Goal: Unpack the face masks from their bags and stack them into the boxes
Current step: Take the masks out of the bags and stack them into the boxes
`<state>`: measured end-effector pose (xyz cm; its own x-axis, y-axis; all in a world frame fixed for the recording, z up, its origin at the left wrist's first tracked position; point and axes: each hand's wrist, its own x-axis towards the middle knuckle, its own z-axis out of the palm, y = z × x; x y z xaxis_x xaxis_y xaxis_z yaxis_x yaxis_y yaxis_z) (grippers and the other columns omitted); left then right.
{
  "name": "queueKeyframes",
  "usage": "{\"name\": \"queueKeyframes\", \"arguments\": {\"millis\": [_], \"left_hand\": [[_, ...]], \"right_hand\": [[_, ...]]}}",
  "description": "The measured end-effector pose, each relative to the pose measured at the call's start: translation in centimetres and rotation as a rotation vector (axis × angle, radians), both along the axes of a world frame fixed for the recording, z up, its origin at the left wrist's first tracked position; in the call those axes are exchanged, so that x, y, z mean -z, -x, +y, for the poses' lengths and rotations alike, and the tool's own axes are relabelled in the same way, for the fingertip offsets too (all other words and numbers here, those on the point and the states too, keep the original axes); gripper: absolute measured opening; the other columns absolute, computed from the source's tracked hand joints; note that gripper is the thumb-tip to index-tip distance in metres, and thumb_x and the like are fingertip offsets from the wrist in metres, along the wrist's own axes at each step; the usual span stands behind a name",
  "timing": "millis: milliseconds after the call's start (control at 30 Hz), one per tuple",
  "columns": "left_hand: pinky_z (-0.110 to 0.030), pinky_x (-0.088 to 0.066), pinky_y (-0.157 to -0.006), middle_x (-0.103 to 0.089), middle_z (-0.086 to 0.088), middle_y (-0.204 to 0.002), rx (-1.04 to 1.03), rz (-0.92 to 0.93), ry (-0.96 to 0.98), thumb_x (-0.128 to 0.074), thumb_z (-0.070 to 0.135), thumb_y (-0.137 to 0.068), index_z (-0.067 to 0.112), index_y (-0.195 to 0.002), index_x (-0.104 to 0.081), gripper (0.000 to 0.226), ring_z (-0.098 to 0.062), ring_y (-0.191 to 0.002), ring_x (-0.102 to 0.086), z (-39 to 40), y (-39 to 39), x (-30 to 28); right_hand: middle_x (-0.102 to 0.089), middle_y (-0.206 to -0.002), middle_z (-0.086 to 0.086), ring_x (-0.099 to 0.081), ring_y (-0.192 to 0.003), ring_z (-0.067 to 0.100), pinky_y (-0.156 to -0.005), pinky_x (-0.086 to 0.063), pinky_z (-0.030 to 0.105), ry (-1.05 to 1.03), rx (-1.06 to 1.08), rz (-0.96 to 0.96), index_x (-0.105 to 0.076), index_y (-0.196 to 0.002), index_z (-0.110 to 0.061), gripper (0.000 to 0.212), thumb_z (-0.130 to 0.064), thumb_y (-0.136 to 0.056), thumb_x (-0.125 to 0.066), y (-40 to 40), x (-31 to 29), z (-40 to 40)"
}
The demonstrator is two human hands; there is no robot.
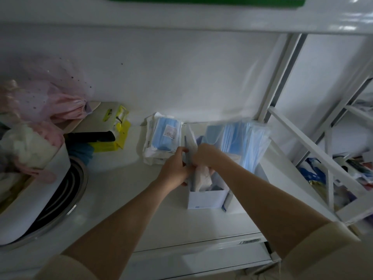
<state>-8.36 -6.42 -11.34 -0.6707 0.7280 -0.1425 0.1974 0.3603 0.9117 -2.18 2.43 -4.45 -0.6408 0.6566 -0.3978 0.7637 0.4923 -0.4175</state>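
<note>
An open white box stands on the white counter in the middle. My left hand grips its upright left flap. My right hand reaches down into the box and is closed on a pale bundle of face masks inside it. Behind the box, a clear bag of blue masks leans against the wall. To the left lies a stack of bagged blue masks, flat on the counter.
A white tub of clothes sits over a round metal rim at the left. A yellow packet and a black object lie beside it. A white rack with clutter stands at the right.
</note>
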Motion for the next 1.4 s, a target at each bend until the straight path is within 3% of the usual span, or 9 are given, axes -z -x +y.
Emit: {"name": "queueKeyframes", "arguments": {"millis": [267,433,533,633,867,1000,1133,1233,1400], "left_hand": [[-0.038,-0.061,-0.057,-0.061,-0.006,-0.09,0.005,0.043,0.023,-0.058,0.021,-0.091,0.031,-0.128,-0.039,0.043,-0.024,-0.082,-0.067,-0.1,0.1,0.5],[-0.035,-0.052,-0.076,-0.063,-0.004,-0.099,-0.102,0.178,-0.031,-0.052,0.038,-0.093,0.017,-0.12,-0.051,0.034,-0.024,-0.093,-0.063,0.5,0.4,-0.5],[-0.024,-0.047,-0.071,-0.063,-0.001,-0.099,-0.242,0.035,-0.301,-0.054,0.059,-0.071,0.018,-0.105,-0.057,0.053,-0.016,-0.087,-0.061,1.3,0.0,-3.0],[-0.033,-0.055,-0.081,-0.066,0.004,-0.101,-0.231,-0.03,-0.473,-0.06,0.042,-0.072,0.028,-0.103,-0.053,0.035,-0.015,-0.093,-0.066,2.2,-1.0,-5.1],[-0.036,-0.051,-0.073,-0.058,0.005,-0.092,-0.207,-0.057,-0.513,-0.046,0.021,-0.07,0.02,-0.109,-0.045,0.039,-0.016,-0.085,-0.058,3.0,-2.7,-7.6],[-0.044,-0.055,-0.076,-0.066,-0.009,-0.09,-0.182,-0.037,-0.501,-0.057,0.02,-0.074,0.008,-0.097,-0.056,0.026,-0.021,-0.084,-0.064,3.6,-3.1,-7.9],[-0.031,-0.039,-0.068,-0.048,0.009,-0.065,-0.228,0.093,-0.473,-0.049,0.025,-0.092,0.022,-0.067,-0.047,0.025,-0.005,-0.063,-0.045,5.2,-4.5,-8.4],[-0.034,-0.046,-0.066,-0.056,0.006,-0.066,-0.269,0.158,-0.386,-0.047,0.021,-0.093,0.023,-0.078,-0.053,0.016,-0.014,-0.063,-0.054,6.8,-5.7,-7.4],[-0.034,-0.046,-0.082,-0.064,0.003,-0.097,-0.203,0.553,-0.179,-0.061,0.011,-0.08,0.016,-0.1,-0.062,0.021,-0.02,-0.093,-0.056,8.1,-7.4,-5.1]], "right_hand": [[-0.047,-0.076,0.003,-0.051,-0.068,0.016,-0.067,-0.047,0.029,-0.076,0.014,0.134,-0.052,-0.115,-0.004,0.03,-0.018,-0.089,-0.057,-0.6,1.0,0.6],[-0.056,-0.082,0.006,-0.059,-0.081,0.028,-0.066,-0.048,0.034,-0.163,0.064,0.424,-0.054,-0.09,-0.012,0.013,-0.021,-0.082,-0.057,-1.9,-0.8,0.9],[-0.066,-0.079,0.007,-0.065,-0.076,0.026,-0.067,-0.053,0.036,0.133,0.132,0.741,-0.064,-0.086,-0.007,0.014,-0.016,-0.076,-0.066,-2.6,-1.7,2.1],[-0.072,-0.098,0.015,-0.069,-0.093,0.031,-0.081,-0.056,0.039,0.552,0.086,0.851,-0.067,-0.105,-0.004,0.039,-0.007,-0.067,-0.073,-3.5,-1.4,2.8],[-0.073,-0.101,0.011,-0.07,-0.096,0.03,-0.09,-0.054,0.043,0.672,0.102,0.81,-0.067,-0.111,-0.007,0.058,-0.018,-0.057,-0.085,-4.7,-1.6,3.6],[-0.075,-0.098,0.012,-0.071,-0.092,0.03,-0.087,-0.056,0.041,0.749,0.147,0.797,-0.071,-0.105,-0.008,0.037,-0.015,-0.069,-0.078,-6.2,-2.9,4.2],[-0.07,-0.066,0.005,-0.067,-0.057,0.018,-0.059,-0.054,0.028,0.634,0.28,1.041,-0.07,-0.078,-0.007,0.007,0.0,-0.076,-0.071,-8.1,-4.0,5.5],[-0.059,-0.054,0.002,-0.055,-0.047,0.016,-0.05,-0.042,0.024,0.415,0.521,1.222,-0.064,-0.064,-0.011,0.01,-0.007,-0.069,-0.071,-9.8,-4.6,8.1],[-0.072,-0.082,0.01,-0.069,-0.072,0.025,-0.063,-0.059,0.034,0.135,0.622,1.077,-0.07,-0.091,-0.007,0.025,-0.014,-0.067,-0.069,-13.3,-3.9,11.7]]}}
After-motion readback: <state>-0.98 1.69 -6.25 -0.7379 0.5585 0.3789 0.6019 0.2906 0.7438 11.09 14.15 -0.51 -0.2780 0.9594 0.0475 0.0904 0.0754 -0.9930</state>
